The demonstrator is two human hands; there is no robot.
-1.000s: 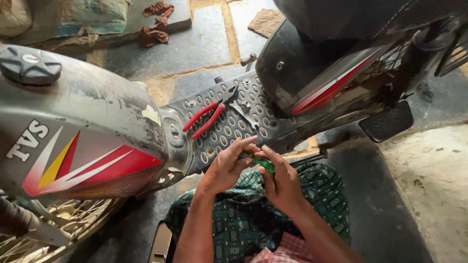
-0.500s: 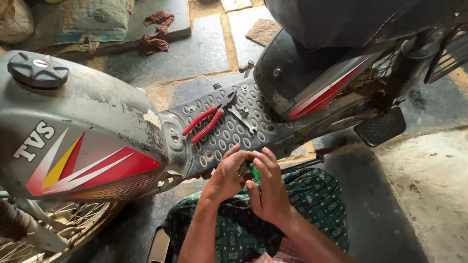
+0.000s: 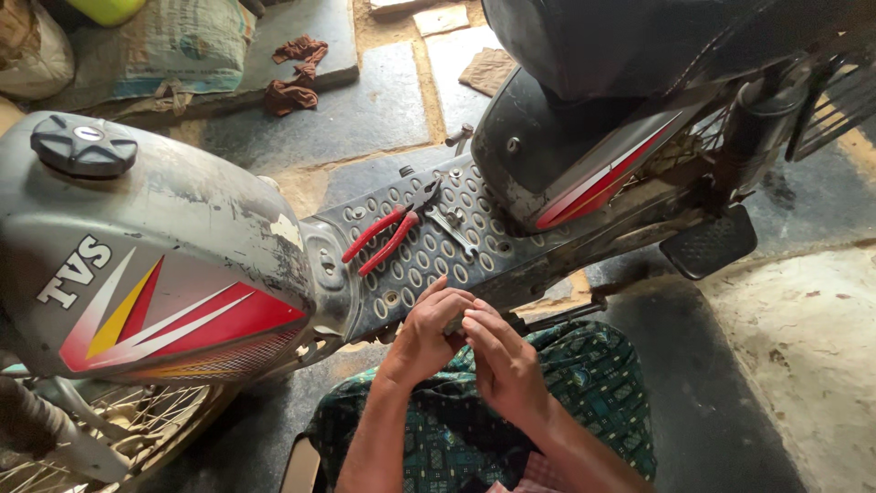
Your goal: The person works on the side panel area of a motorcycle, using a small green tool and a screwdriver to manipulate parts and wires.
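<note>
Item: small part pinched between two hands, mostly hidden; kind, colour and long axis cannot be told from the head view.

Location: just below the near edge of the grey perforated metal footboard (image 3: 429,246) of a moped, above the person's lap in green patterned cloth (image 3: 511,411).

Left hand (image 3: 424,333): fingers curled inward, tips pressed against the hidden part, judged to be steadying it.

Right hand (image 3: 502,361): fingers bent over the same spot, touching the left hand's fingertips; grasp appears closed on the part, though the contact itself is covered.

Nearby: red-handled pliers (image 3: 388,236) lying flat on the footboard, long axis diagonal, jaws toward the upper right, handles toward the lower left, probably laid there within reach. A small grey metal tool (image 3: 453,228) lies just beside the jaws.

Surroundings: grey dented fuel tank with red and yellow stripes (image 3: 155,265), black round filler cap (image 3: 84,144), black rubber footrest (image 3: 710,242), brown rag (image 3: 297,78) on the stone floor.
</note>
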